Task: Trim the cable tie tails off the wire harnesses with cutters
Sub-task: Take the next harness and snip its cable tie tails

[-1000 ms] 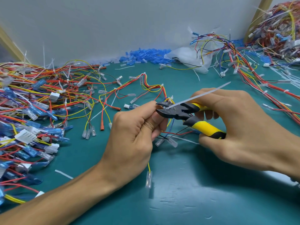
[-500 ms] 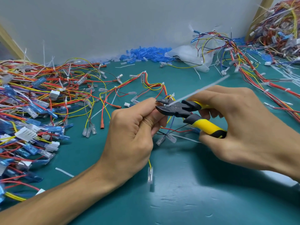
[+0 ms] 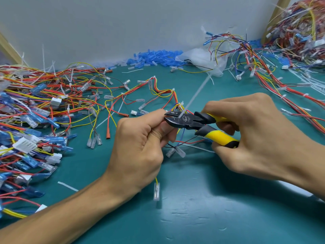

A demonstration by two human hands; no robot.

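Note:
My left hand (image 3: pixel 140 147) grips a wire harness (image 3: pixel 163 92) of red, yellow and blue wires just above the green mat. My right hand (image 3: pixel 249 138) holds yellow-and-black cutters (image 3: pixel 191 122) by the handles. The black jaws sit against my left fingertips, around the base of a long white cable tie tail (image 3: pixel 197 94). The tail points up and away to the right, blurred along its length. A clear terminal (image 3: pixel 156 191) dangles on a yellow wire below my left hand.
A big heap of harnesses (image 3: pixel 29 120) covers the left of the green mat (image 3: pixel 211 208). More harnesses (image 3: pixel 290 50) pile at the right and far right corner. Blue sleeves (image 3: pixel 154 57) and a plastic bag (image 3: pixel 202 59) lie by the back wall. Cut tie tails (image 3: pixel 67 186) lie about.
The tie tail has swung from lying low toward the right to standing steeper, up and away. The cutter jaws have stayed at its base. Both hands have barely shifted.

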